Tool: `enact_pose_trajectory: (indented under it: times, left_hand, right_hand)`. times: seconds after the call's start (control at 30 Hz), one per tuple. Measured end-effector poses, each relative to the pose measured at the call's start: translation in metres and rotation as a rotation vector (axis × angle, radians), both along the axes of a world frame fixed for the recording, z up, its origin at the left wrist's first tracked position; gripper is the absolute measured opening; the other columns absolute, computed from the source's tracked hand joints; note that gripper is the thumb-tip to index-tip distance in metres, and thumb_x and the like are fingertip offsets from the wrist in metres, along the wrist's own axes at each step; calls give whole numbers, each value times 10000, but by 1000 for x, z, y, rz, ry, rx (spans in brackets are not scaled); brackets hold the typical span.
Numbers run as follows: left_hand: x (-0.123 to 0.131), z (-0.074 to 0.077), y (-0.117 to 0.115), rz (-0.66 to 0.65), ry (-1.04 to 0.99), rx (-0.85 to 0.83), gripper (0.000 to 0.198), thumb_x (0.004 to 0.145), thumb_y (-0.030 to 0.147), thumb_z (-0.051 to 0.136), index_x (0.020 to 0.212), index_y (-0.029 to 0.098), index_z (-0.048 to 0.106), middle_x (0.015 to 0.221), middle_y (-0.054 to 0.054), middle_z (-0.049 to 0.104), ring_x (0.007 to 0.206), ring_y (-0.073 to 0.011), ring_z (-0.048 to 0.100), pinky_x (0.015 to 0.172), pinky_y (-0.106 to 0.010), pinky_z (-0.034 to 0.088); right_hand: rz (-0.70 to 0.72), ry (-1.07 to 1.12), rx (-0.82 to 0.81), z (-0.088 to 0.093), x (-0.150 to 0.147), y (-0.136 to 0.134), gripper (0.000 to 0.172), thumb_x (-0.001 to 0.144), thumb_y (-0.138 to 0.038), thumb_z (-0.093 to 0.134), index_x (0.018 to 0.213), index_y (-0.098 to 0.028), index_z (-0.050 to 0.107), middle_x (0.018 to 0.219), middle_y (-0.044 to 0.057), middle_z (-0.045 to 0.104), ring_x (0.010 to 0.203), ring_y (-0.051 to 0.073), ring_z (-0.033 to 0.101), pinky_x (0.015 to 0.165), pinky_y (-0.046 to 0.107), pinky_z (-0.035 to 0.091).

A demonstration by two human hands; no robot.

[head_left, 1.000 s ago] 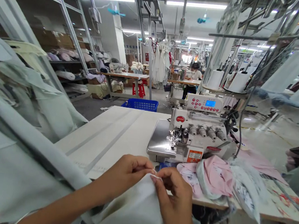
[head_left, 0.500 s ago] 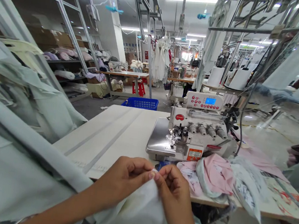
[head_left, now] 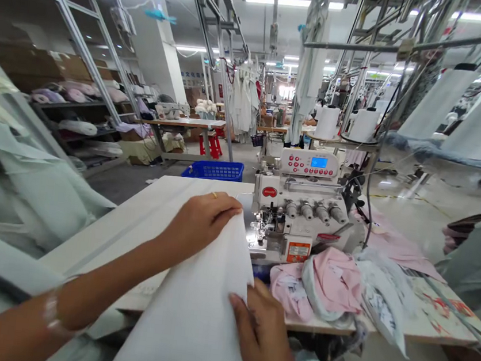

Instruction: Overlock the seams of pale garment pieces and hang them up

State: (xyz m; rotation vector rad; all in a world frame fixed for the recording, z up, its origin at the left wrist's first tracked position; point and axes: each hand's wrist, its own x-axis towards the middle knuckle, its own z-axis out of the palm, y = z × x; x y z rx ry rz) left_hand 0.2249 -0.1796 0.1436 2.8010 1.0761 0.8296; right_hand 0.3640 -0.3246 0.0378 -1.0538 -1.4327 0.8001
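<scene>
A garment factory floor stretches back, with shelves (head_left: 79, 103) of folded cloth at upper left. Across a white sewing table (head_left: 123, 219) at centre left, the left hand (head_left: 203, 225) closes over the top corner of a white fabric panel (head_left: 186, 313), which drapes to the bottom edge of the frame. The right hand (head_left: 261, 336) grips the panel's edge at lower centre, below an overlock machine (head_left: 299, 201). Pink garments (head_left: 332, 286) lie heaped at right.

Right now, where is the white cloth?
In the head view, the white cloth sits bottom centre between the left hand and right hand, in front of the overlock machine and left of the pink fabric.
</scene>
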Motion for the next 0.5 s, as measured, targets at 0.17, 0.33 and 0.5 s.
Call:
enact_pose_trajectory:
  times: [0.17,0.33,0.5]
  left_hand:
    - [18,-60,47,30,88,-21,185,941,281,571,883,247,744,939,-10,710,953,-184,614,851,-295,497]
    - [24,-62,20,110,173,54,216,949,241,544,839,167,714,940,-89,680,942,-268,575,872,-449,484]
    - [16,-81,-37,109,209,124,342,985,159,410,1245,135,630,1216,-124,660,1077,-281,571,896,-460,508]
  right_hand:
    - [-36,-84,-121,-40,-2,10,359,1037,-348,377,725,-199,476,780,30,531,742,188,539,660,275,358]
    - [-108,-194,-138,-40,-2,19,371,1006,-354,382,663,-214,355,696,3,463,664,168,493,608,273,299]
    - [61,-198,-153,-67,-4,3,461,1045,-436,317,679,-201,472,730,45,581,673,178,574,589,263,347]
